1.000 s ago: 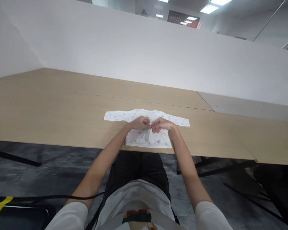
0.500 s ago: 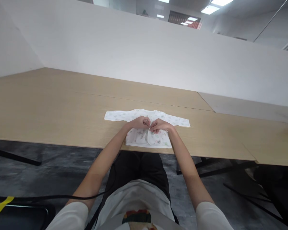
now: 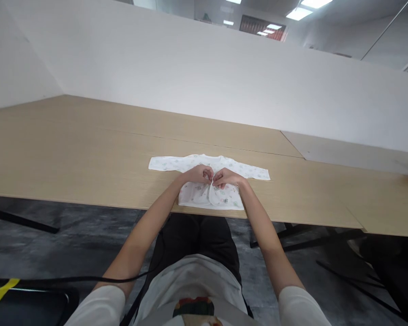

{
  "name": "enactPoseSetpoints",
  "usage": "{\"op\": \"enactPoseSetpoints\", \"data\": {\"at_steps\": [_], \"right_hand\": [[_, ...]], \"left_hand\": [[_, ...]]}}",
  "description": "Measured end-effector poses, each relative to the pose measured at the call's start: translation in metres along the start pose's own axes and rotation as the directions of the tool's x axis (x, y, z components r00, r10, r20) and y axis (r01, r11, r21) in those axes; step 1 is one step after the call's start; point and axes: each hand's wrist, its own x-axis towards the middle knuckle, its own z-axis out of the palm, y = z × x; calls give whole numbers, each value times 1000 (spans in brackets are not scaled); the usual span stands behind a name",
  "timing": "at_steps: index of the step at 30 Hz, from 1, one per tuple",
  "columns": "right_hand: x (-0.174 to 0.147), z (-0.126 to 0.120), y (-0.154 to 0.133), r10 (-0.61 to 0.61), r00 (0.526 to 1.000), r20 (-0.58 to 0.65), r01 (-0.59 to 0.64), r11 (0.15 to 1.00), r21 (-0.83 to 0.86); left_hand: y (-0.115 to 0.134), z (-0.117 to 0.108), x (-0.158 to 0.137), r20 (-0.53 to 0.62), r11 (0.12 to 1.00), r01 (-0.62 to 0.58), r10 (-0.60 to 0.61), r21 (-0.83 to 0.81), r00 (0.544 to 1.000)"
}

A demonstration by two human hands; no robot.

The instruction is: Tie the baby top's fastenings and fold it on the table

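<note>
A small white baby shirt (image 3: 226,197) with a fine coloured print lies spread on the table, its two sleeves stretched out to the sides and its hem near the front edge. My left hand (image 3: 199,174) pinches the front opening at the middle of the shirt. Close beside it, my right hand (image 3: 226,177) is closed on the edge of the other front panel. The fingertips of both hands nearly meet there, and the fabric is slightly raised between them. Any fastener under the fingertips is too small to make out. Below the hands the right panel's curved edge overlaps the left.
The wooden table (image 3: 88,149) runs wide to both sides, with a white partition (image 3: 177,68) along its back. A black chair (image 3: 30,303) with yellow tape stands at the lower left. A black cable (image 3: 85,279) crosses by my left arm.
</note>
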Motion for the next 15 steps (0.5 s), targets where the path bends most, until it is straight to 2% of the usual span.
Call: {"op": "enactPoseSetpoints", "data": {"at_steps": [8,15], "right_hand": [[1,-1,0,20,999,-33,-18,999,51],[-2,-2,-4,62,998,4,-62,996,60]], "left_hand": [[1,-1,1,-52,996,-10,15,90,999],[9,-3,-2,-25,993,-26,29,111,999]]}}
